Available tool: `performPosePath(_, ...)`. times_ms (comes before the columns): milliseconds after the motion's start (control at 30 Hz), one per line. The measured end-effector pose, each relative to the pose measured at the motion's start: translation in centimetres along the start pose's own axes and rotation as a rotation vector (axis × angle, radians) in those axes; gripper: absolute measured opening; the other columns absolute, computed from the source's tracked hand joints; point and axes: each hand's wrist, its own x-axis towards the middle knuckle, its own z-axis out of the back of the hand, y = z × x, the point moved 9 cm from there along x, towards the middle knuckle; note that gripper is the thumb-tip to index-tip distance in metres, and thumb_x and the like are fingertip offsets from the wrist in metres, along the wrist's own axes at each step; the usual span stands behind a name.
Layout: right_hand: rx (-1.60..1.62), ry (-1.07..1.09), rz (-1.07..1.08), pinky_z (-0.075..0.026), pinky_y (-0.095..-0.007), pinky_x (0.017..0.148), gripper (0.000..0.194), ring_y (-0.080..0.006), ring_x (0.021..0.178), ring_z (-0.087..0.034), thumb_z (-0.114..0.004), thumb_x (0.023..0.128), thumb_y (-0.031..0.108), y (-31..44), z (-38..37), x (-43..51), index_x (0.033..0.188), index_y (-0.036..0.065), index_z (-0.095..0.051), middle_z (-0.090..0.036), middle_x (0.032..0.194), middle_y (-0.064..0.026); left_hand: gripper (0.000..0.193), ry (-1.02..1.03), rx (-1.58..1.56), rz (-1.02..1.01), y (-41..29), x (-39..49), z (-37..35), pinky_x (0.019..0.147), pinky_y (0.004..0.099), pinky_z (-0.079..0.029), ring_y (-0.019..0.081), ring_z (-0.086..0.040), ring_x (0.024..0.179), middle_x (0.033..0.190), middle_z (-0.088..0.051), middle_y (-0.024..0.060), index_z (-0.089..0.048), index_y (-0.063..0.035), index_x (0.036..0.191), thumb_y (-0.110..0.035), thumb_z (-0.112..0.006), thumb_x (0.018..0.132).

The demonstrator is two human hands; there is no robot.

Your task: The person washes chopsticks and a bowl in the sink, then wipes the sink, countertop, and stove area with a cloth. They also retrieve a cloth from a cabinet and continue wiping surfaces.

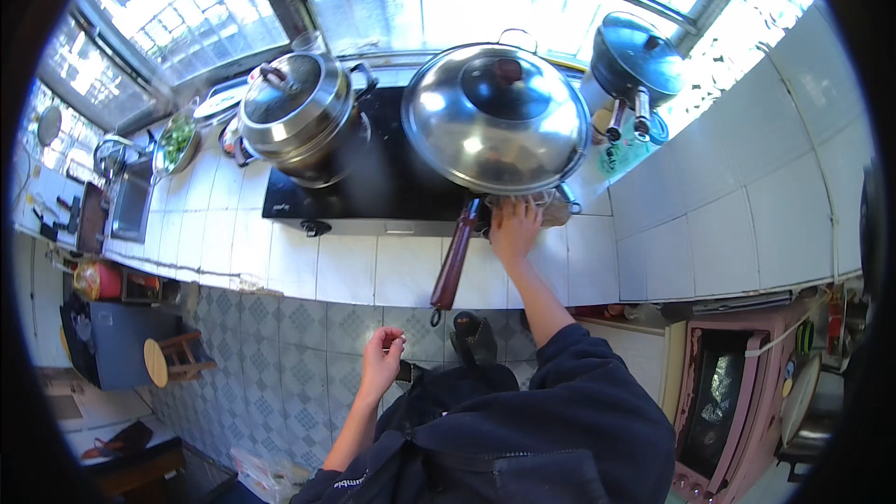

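My right hand point(516, 224) reaches under the front rim of a large wok, its fingers partly hidden there. A clear plastic bag or wrap with something brown point(557, 213) lies beside the fingers; whether I grip it I cannot tell. The wok wears a domed stainless steel lid point(483, 143) with a dark glass centre. Its reddish-brown handle point(455, 255) juts past the counter edge, just left of my right hand. My left hand point(383, 360) hangs in front of the counter, fingers loosely curled, and no object shows in it. Both wok and steel steamer pot point(301, 119) stand on the black cooktop point(388, 185).
A lidded saucepan point(633, 63) sits in the back right corner, above a green plastic bag point(619, 155). Leafy greens fill a bowl point(175, 143) near the sink point(131, 199). A pink oven point(735, 392) stands at lower right, a wooden stool point(175, 358) at left on the floor.
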Motion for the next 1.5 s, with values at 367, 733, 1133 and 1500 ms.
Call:
performPosePath(367, 0.271, 0.173, 0.238, -0.027, -0.0545, 0.108, 0.034, -0.0340, 0.130, -0.038, -0.063, 0.084, 0.031, 24.2, -8.3, -1.3, 0.115, 0.017, -0.065, -0.052, 0.134, -0.0111, 0.012, -0.016, -0.085, -0.016, 2.4, -0.9, 4.4, 0.070, 0.0257, -0.051, 0.0123, -0.064, 0.079, 0.089, -0.068, 0.0068, -0.060, -0.0009, 0.100, -0.001, -0.055, 0.089)
performPosePath(733, -0.085, 0.168, -0.212, -0.013, -0.0604, 0.112, 0.040, -0.0393, 0.138, -0.025, -0.052, 0.090, 0.043, 21.5, -9.6, 1.2, 0.128, 0.030, -0.060, -0.044, 0.144, -0.0091, 0.012, -0.041, -0.136, 0.039, 5.0, -1.4, 17.9, 0.075, 0.0254, -0.052, 0.0123, -0.063, 0.084, 0.090, -0.065, 0.0059, -0.059, 0.0013, 0.101, 0.000, -0.054, 0.090)
performPosePath(1133, -0.045, 0.367, -0.165, -0.008, -0.0556, 0.115, 0.046, -0.0351, 0.142, -0.020, -0.046, 0.092, 0.051, 21.0, -22.6, 17.5, 0.132, 0.032, -0.056, -0.035, 0.151, -0.0063, 0.011, -0.020, -0.219, 0.072, 3.2, 9.2, 23.7, 0.077, 0.0266, -0.053, 0.0127, -0.062, 0.085, 0.092, -0.064, 0.0084, -0.058, 0.0033, 0.101, -0.003, -0.054, 0.093)
performPosePath(1500, 0.038, 0.283, -0.075, -0.024, -0.0514, 0.111, 0.036, -0.0339, 0.135, -0.032, -0.057, 0.088, 0.035, 21.9, -22.2, 17.9, 0.120, 0.018, -0.063, -0.046, 0.140, -0.0074, 0.011, 0.089, -0.177, 0.046, -1.7, 17.2, 26.3, 0.075, 0.0267, -0.053, 0.0131, -0.062, 0.083, 0.092, -0.064, 0.0082, -0.058, 0.0012, 0.102, -0.001, -0.052, 0.093)
